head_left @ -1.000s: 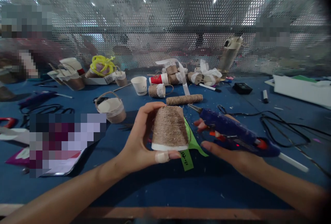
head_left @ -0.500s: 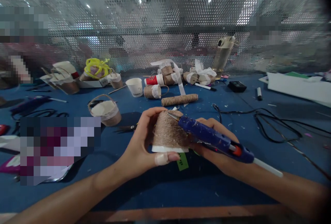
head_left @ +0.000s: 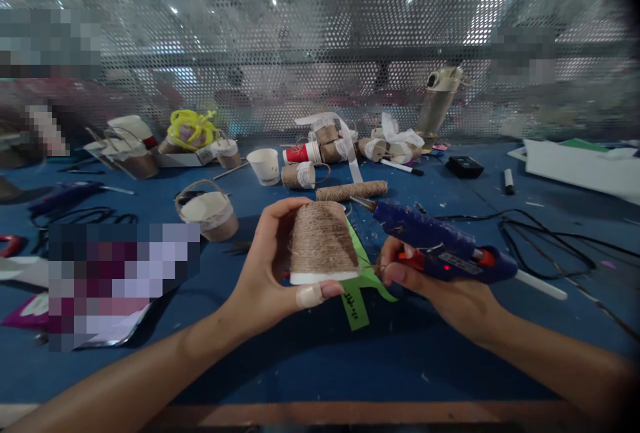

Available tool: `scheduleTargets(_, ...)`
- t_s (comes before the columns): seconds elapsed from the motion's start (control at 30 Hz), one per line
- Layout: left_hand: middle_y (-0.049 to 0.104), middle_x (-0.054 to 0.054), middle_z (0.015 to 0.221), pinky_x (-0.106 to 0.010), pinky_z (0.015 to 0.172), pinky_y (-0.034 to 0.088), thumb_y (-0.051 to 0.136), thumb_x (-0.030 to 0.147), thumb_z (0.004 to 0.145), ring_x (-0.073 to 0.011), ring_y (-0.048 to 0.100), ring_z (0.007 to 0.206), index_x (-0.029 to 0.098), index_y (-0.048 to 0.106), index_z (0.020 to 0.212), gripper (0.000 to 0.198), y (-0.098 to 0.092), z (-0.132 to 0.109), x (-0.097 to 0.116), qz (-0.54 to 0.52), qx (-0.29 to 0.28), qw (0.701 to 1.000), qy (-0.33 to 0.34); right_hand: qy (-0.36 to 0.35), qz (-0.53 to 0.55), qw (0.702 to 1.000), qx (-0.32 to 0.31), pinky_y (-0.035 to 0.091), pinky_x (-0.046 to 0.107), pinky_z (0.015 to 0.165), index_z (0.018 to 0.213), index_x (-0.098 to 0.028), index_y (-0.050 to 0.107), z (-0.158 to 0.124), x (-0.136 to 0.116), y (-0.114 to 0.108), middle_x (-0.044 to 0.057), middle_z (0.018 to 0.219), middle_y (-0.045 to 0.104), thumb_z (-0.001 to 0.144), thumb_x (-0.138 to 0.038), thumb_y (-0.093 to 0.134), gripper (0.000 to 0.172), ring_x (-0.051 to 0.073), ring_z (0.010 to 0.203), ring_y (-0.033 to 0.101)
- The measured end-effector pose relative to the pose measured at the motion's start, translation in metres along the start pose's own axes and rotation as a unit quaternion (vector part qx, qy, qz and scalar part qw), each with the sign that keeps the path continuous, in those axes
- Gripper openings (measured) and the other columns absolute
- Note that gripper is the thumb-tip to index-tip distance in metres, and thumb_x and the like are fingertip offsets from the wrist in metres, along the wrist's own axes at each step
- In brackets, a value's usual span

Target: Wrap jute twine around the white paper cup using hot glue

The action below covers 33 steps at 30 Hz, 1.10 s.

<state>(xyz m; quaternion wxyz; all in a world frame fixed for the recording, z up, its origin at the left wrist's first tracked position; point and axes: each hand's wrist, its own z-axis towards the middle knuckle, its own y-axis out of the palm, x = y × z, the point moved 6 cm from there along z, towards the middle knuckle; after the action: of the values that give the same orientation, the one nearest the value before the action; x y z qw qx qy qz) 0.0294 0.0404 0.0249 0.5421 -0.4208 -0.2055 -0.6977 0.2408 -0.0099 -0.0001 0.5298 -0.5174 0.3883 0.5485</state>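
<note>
My left hand [head_left: 270, 273] is wrapped round an upside-down paper cup covered in brown twine [head_left: 320, 243], white rim at the bottom, thumb with a plaster under the rim. My right hand [head_left: 440, 286] grips a blue hot glue gun [head_left: 440, 243] with a white glue stick out of its back. The gun's metal nozzle [head_left: 361, 203] points left, just right of the cup's top and apart from it. A green paper strip [head_left: 363, 279] lies on the blue table below the cup.
A roll of twine [head_left: 353, 190] lies behind the cup. A small twine-handled cup basket [head_left: 210, 213] stands to the left. More cups, ribbon and a bottle [head_left: 440, 106] line the mesh wall. Black cables [head_left: 545, 239] trail at right; white boards [head_left: 580, 166] lie far right.
The glue gun's nozzle was against the cup's top half a second ago; my right hand has pulled it back to the right. The cup stays in my left hand.
</note>
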Motion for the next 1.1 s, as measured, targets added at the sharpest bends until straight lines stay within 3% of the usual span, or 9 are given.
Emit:
scheduleTargets(0.37,0.064,-0.006,0.122,-0.037,0.090,0.061,0.093,0.041,0.061,-0.0265,0.066,0.114,0.028,0.054,0.130,0.080,-0.003,-0.001,0.002,0.007,0.033,0.999,0.014,0.027,0.016,0.998,-0.051,0.045,0.024,0.068,0.086,-0.027,0.066,0.000,0.003,0.006,-0.006,0.079,0.062,0.093,-0.040,0.070,0.015,0.010,0.072,0.056)
scheduleTargets(0.63,0.064,-0.006,0.123,-0.034,0.092,0.061,0.095,0.036,0.059,-0.0247,0.066,0.113,0.029,0.054,0.130,0.083,0.003,-0.002,0.005,-0.020,0.010,1.000,0.015,0.005,-0.007,1.000,-0.024,0.048,0.025,0.067,0.082,-0.025,0.067,0.002,0.001,0.004,-0.004,0.075,0.062,0.091,-0.043,0.071,0.020,0.012,0.070,0.057)
scheduleTargets(0.83,0.059,-0.007,0.129,-0.039,0.093,0.062,0.095,0.036,0.059,-0.0271,0.065,0.114,0.031,0.053,0.129,0.081,0.006,-0.004,0.008,-0.016,-0.003,1.000,0.020,0.038,-0.002,0.999,0.024,0.053,0.029,0.073,0.085,-0.026,0.071,0.002,-0.001,0.000,-0.001,0.081,0.067,0.085,-0.044,0.076,0.019,0.016,0.076,0.062)
scheduleTargets(1.1,0.058,-0.007,0.128,-0.044,0.097,0.060,0.095,0.041,0.058,-0.0282,0.064,0.116,0.030,0.053,0.126,0.081,0.007,-0.003,0.012,0.001,0.020,0.999,0.029,0.026,-0.012,1.000,-0.001,0.049,0.026,0.064,0.080,-0.023,0.067,0.003,-0.004,0.007,-0.002,0.074,0.063,0.088,-0.037,0.072,0.017,0.013,0.068,0.058)
